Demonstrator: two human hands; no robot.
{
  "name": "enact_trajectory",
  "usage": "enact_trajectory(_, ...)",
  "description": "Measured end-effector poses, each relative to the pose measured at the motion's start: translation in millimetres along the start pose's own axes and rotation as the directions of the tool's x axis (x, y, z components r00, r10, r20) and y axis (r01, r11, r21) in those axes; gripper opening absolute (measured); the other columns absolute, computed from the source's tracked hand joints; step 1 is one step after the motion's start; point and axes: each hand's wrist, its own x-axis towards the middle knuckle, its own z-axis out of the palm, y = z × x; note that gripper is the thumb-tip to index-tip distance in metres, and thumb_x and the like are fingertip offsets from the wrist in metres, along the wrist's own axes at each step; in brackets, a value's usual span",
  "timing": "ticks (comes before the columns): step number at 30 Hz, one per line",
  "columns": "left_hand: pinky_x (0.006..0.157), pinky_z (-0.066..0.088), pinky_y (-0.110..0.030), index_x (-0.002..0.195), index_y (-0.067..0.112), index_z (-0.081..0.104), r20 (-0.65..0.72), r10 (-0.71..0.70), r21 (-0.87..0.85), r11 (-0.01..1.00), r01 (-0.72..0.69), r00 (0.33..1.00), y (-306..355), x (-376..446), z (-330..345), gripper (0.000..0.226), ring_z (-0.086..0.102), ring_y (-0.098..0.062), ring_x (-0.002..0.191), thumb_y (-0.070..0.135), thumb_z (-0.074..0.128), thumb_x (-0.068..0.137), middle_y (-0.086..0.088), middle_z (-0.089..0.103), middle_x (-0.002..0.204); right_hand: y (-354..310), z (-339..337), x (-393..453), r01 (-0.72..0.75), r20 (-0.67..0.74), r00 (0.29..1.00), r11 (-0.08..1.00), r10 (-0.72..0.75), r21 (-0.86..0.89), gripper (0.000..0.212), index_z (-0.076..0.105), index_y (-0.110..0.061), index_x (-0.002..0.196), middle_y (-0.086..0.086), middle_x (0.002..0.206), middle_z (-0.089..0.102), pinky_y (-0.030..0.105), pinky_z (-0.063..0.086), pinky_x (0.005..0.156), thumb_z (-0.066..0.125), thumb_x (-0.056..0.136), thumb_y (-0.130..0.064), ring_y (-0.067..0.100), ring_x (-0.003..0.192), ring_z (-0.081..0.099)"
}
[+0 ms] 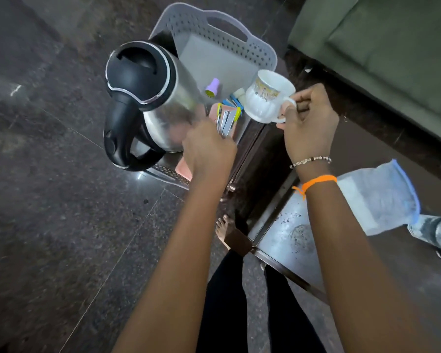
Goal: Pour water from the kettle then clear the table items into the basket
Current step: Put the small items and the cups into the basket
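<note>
A steel kettle (143,98) with a black lid and handle leans in the near-left part of the grey perforated basket (239,24). My left hand (209,149) is blurred against the kettle's lower side, above a pink flat item (182,169); its fingers are hidden. My right hand (308,123) grips the handle of a white patterned mug (265,98), held tilted over the basket's right edge. Inside the basket lie a stapler (227,118), a small purple and yellow item (212,87) and some blue and white bits.
The basket sits on the dark stone floor beside a dark-framed glass table (285,233). A green sofa (392,47) stands at the upper right. A pale cloth (377,197) lies right of the table. My legs and a bare foot are below.
</note>
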Motion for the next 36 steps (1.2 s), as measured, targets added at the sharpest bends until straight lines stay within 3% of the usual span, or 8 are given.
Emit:
enact_trajectory(3, 0.066, 0.035, -0.033, 0.096, 0.010, 0.063, 0.017, -0.014, 0.080, 0.997, 0.012, 1.000, 7.0, 16.9, 7.4, 0.021, 0.062, -0.037, 0.096, 0.017, 0.061, 0.076, -0.015, 0.068, 0.100, -5.4, 22.7, 18.7, 0.057, 0.001, 0.998, 0.998, -0.057, -0.017, 0.008, 0.055, 0.000, 0.085, 0.004, 0.072, 0.060, 0.054, 0.055, 0.070, 0.054, 0.080, -0.007, 0.030, 0.072, 0.063)
enact_trajectory(10, 0.083, 0.048, -0.037, 0.114, 0.012, 0.057, 0.088, -0.005, 0.121, 0.993, -0.006, 0.996, 21.2, 49.4, 34.2, 0.029, 0.058, -0.029, 0.110, 0.019, 0.060, 0.086, -0.009, 0.061, 0.117, -10.7, 71.8, 60.9, 0.210, 0.093, 0.976, 0.967, -0.198, -0.146, 0.008, 0.054, 0.000, 0.084, 0.018, 0.086, 0.066, 0.033, 0.039, 0.073, 0.055, 0.081, -0.007, 0.034, 0.083, 0.060)
enact_trajectory(12, 0.086, 0.048, -0.036, 0.120, 0.011, 0.053, 0.091, -0.019, 0.137, 0.991, 0.006, 0.996, 24.4, 59.1, 38.3, 0.030, 0.057, -0.026, 0.113, 0.020, 0.057, 0.091, -0.007, 0.057, 0.122, -12.5, 82.8, 71.5, 0.228, 0.125, 0.970, 0.959, -0.209, -0.166, 0.004, 0.054, -0.005, 0.084, 0.017, 0.089, 0.067, 0.034, 0.038, 0.073, 0.053, 0.081, -0.008, 0.034, 0.085, 0.059)
enact_trajectory(20, 0.083, 0.048, -0.039, 0.129, 0.005, 0.041, 0.122, 0.053, 0.156, 0.985, -0.072, 0.991, 17.7, 56.1, 43.2, 0.046, 0.058, -0.029, 0.110, 0.017, 0.060, 0.088, -0.011, 0.048, 0.128, -4.6, 106.9, 82.8, 0.252, 0.222, 0.953, 0.946, -0.207, -0.202, 0.018, 0.054, 0.009, 0.095, 0.021, 0.094, 0.063, 0.039, 0.039, 0.079, 0.049, 0.082, -0.002, 0.034, 0.091, 0.057)
enact_trajectory(23, 0.081, 0.050, -0.039, 0.128, 0.005, 0.039, 0.128, 0.038, 0.172, 0.983, -0.060, 0.991, 19.7, 58.3, 44.6, 0.040, 0.059, -0.028, 0.109, 0.013, 0.054, 0.093, -0.011, 0.047, 0.129, -3.0, 110.8, 85.3, 0.220, 0.220, 0.960, 0.954, -0.174, -0.202, 0.015, 0.053, 0.011, 0.092, 0.016, 0.085, 0.056, 0.038, 0.037, 0.079, 0.049, 0.082, 0.000, 0.035, 0.092, 0.056)
enact_trajectory(28, 0.085, 0.051, -0.039, 0.128, 0.005, 0.039, 0.171, 0.013, 0.211, 0.976, -0.050, 0.985, 20.9, 64.3, 44.9, 0.034, 0.058, -0.027, 0.114, 0.012, 0.048, 0.096, -0.011, 0.047, 0.129, -7.0, 116.8, 90.7, 0.135, 0.245, 0.967, 0.953, -0.068, -0.272, 0.013, 0.049, -0.005, 0.097, 0.024, 0.112, 0.060, 0.037, 0.037, 0.090, 0.046, 0.086, 0.000, 0.034, 0.109, 0.053)
enact_trajectory(31, 0.086, 0.050, -0.038, 0.127, 0.004, 0.041, 0.185, 0.026, 0.236, 0.969, -0.071, 0.982, 20.6, 63.6, 42.1, 0.033, 0.057, -0.027, 0.115, 0.010, 0.049, 0.095, -0.011, 0.048, 0.129, -6.4, 114.9, 92.3, 0.101, 0.291, 0.956, 0.893, 0.034, -0.438, 0.017, 0.046, -0.019, 0.088, 0.020, 0.116, 0.061, 0.038, 0.039, 0.088, 0.046, 0.085, -0.002, 0.033, 0.111, 0.054)
enact_trajectory(36, 0.083, 0.050, -0.039, 0.124, 0.006, 0.042, 0.170, 0.044, 0.218, 0.973, -0.081, 0.984, 16.5, 55.0, 38.9, 0.027, 0.058, -0.029, 0.113, 0.009, 0.043, 0.098, -0.010, 0.048, 0.129, -3.8, 107.4, 88.7, 0.090, 0.272, 0.960, 0.848, 0.065, -0.522, 0.021, 0.058, -0.003, 0.106, 0.017, 0.112, 0.065, 0.040, 0.045, 0.090, 0.055, 0.086, -0.008, 0.035, 0.109, 0.057)
